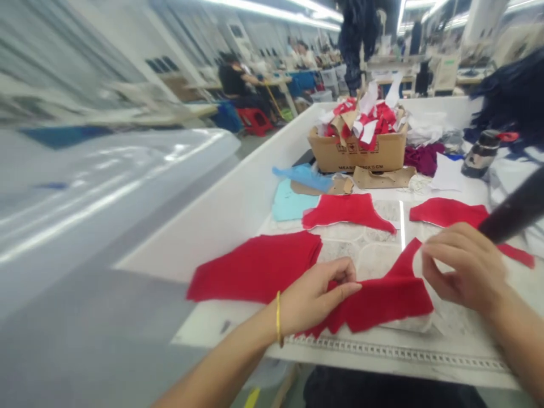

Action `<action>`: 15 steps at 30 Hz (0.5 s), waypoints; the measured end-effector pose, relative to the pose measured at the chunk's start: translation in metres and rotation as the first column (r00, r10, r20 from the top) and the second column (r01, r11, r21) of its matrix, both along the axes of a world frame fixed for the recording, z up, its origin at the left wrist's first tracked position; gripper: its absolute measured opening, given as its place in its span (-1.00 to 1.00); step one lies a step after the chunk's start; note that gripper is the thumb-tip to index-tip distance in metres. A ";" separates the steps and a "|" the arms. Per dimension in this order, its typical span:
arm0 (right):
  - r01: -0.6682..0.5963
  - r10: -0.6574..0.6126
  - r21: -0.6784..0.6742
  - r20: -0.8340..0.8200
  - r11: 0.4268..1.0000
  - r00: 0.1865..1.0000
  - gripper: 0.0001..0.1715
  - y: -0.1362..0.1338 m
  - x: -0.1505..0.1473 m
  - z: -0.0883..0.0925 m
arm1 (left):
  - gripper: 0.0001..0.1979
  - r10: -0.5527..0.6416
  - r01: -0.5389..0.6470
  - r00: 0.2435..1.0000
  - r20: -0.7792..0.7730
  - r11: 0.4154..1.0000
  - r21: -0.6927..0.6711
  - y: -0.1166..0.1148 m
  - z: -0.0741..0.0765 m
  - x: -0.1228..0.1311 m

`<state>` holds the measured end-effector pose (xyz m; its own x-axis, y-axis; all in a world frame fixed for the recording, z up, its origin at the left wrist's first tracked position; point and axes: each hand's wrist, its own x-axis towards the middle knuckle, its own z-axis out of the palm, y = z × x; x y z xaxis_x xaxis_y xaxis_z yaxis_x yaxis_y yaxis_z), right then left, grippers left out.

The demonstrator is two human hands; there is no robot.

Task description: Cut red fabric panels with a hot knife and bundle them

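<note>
My left hand, a yellow bracelet at its wrist, lies over a cut red fabric piece near the table's front edge. Its thumb and fingers close on the upper edge of the cloth. My right hand is held just beside the pointed upper tip of that piece, fingers curled together and a little blurred; whether anything is pinched in them cannot be made out. Left of the hands lies a stack of red fabric pieces. Farther back are one red panel with a pale edge and another red panel.
A cardboard box full of scraps stands at the back. Light-blue pieces, a dark bottle and a black cylindrical machine arm are around. A measuring tape runs along the front edge. A person sits far off.
</note>
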<state>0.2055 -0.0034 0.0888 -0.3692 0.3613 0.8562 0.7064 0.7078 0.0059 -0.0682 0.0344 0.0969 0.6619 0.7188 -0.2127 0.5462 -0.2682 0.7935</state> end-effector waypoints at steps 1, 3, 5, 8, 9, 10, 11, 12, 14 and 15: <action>0.004 -0.002 -0.035 0.051 0.999 0.999 -0.80 0.006 -0.007 -0.006 | -0.74 0.002 -0.002 1.000 0.010 1.000 0.002 -0.001 -0.001 -0.002; 0.133 -0.104 -0.197 0.150 0.971 0.983 -0.86 0.021 -0.014 -0.022 | -0.76 0.008 -0.008 0.999 0.042 1.000 -0.002 -0.003 -0.003 -0.007; 0.266 -0.168 -0.404 0.262 0.875 0.950 -0.81 0.034 -0.011 -0.041 | -0.79 0.015 -0.014 0.997 0.079 1.000 -0.004 -0.006 -0.004 -0.011; 0.368 -0.155 -0.605 0.375 0.706 0.914 -0.80 0.043 0.001 -0.062 | -0.83 0.031 -0.031 0.990 0.135 1.000 -0.002 -0.008 -0.006 -0.017; 0.363 -0.140 -0.632 0.375 0.684 0.916 -0.77 0.044 0.005 -0.066 | -0.86 0.035 -0.036 0.989 0.144 0.999 0.004 -0.008 -0.006 -0.020; 0.342 -0.127 -0.644 0.357 0.684 0.925 -0.74 0.044 0.008 -0.067 | -0.89 0.035 -0.038 0.990 0.140 0.999 0.017 -0.007 -0.006 -0.022; 0.309 -0.122 -0.644 0.318 0.699 0.940 -0.73 0.045 0.010 -0.065 | -0.93 0.031 -0.036 0.992 0.120 0.998 0.044 -0.006 -0.005 -0.026; 0.280 -0.135 -0.635 0.267 0.720 0.954 -0.73 0.045 0.012 -0.061 | -0.97 0.021 -0.029 0.996 0.085 0.995 0.096 -0.004 -0.004 -0.029; 0.258 -0.193 -0.608 0.172 0.751 0.966 -0.73 0.045 0.012 -0.046 | -0.90 0.015 -0.007 1.000 -0.024 0.954 0.298 0.002 0.001 -0.039; 0.262 -0.228 -0.591 0.134 0.763 0.964 -0.74 0.045 0.011 -0.035 | -0.84 0.037 0.008 0.995 -0.092 0.896 0.444 0.006 0.005 -0.046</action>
